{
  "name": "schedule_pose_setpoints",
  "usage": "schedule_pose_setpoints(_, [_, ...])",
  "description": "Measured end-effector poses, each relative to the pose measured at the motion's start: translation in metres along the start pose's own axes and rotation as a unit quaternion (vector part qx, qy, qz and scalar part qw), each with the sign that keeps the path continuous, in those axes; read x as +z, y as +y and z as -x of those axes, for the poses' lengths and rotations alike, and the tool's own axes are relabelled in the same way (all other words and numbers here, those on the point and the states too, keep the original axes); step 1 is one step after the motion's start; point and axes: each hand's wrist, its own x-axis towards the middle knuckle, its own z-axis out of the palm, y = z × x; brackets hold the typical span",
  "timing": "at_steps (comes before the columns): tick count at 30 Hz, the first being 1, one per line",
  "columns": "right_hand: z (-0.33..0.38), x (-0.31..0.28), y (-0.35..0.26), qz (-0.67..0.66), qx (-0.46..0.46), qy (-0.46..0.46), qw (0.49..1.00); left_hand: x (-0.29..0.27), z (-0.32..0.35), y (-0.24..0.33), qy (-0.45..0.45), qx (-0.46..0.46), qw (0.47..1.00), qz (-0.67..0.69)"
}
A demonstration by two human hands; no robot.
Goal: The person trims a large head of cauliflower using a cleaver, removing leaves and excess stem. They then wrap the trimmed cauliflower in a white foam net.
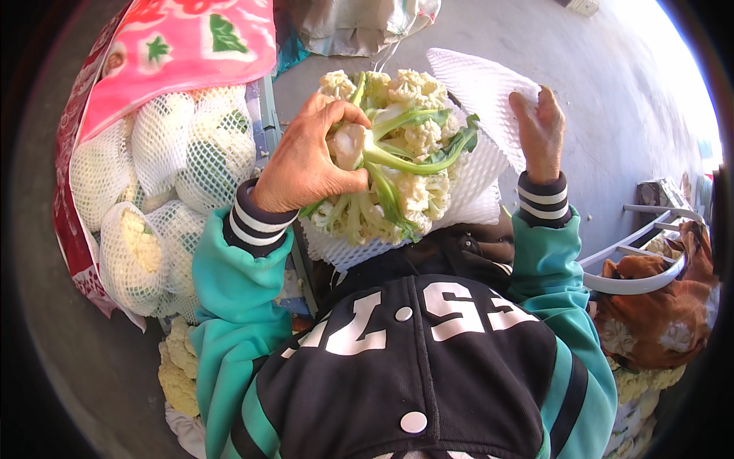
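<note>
A large cauliflower (419,200) rests stem side up over my lap, its pale florets spread around green leaf stalks. My left hand (310,149) is closed on it, thumb and fingers around the cut stem. White foam netting (478,96) lies under the cauliflower and shows along its lower edge and right side. At the upper right, my right hand (541,130) pinches the raised edge of this netting between thumb and fingers, apart from the cauliflower.
To the left stands a red-and-pink bag (191,46) packed with several netted cauliflowers (214,149). Bare cauliflowers (180,359) sit at lower left. A white sack (359,27) lies ahead. On the right are a grey plastic frame (638,283) and brown cloth (650,325).
</note>
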Motion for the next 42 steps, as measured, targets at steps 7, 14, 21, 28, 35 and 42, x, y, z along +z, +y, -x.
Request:
schedule_pose_setpoints(7, [0.003,0.000,-0.013,0.042,0.001,-0.007,0.999,-0.014,0.016,0.014,0.107,0.022,0.994,0.010])
schedule_pose_setpoints(14, [0.004,-0.009,-0.021,0.058,-0.012,-0.003,0.998,-0.035,0.028,0.025,0.132,-0.068,0.930,0.335])
schedule_pose_setpoints(21, [0.002,-0.014,-0.032,0.102,-0.055,0.001,0.993,-0.048,0.041,0.037,0.240,-0.010,0.923,0.300])
schedule_pose_setpoints(28, [0.006,-0.014,-0.072,0.196,-0.144,0.024,0.970,-0.042,0.046,0.042,0.263,0.010,0.949,0.173])
schedule_pose_setpoints(35, [0.019,0.007,-0.085,0.105,-0.137,0.021,0.985,0.038,0.025,0.026,0.190,-0.007,0.982,0.015])
schedule_pose_setpoints(42, [0.038,0.046,-0.072,0.099,-0.161,-0.089,0.978,0.057,0.015,0.016,0.146,0.009,0.988,-0.040])
